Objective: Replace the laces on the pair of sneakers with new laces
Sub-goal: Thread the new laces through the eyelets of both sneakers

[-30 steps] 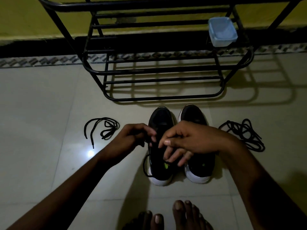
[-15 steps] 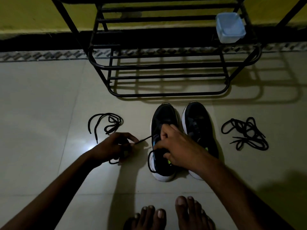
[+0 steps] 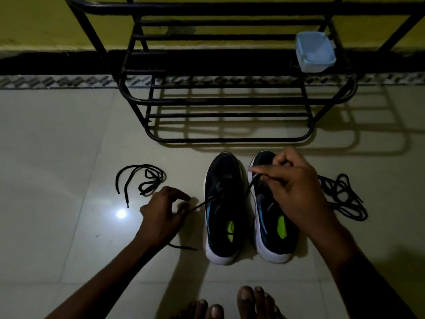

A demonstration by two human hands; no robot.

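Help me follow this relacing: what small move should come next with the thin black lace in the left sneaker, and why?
Probably draw both ends outward until the thin black lace sits snug in the left black, white-soled sneaker. The left hand pinches one end low beside it, the right hand pinches the other above the right black sneaker, so the lace spans that shoe's front.

Black metal rack [image 3: 220,101] set against a yellow wall [image 3: 34,21], pale blue plastic tub [image 3: 315,52] perched at its right end, patterned border strip [image 3: 57,81] laid along glossy floor tiles [image 3: 57,134], lamp glare [image 3: 121,213] reflected
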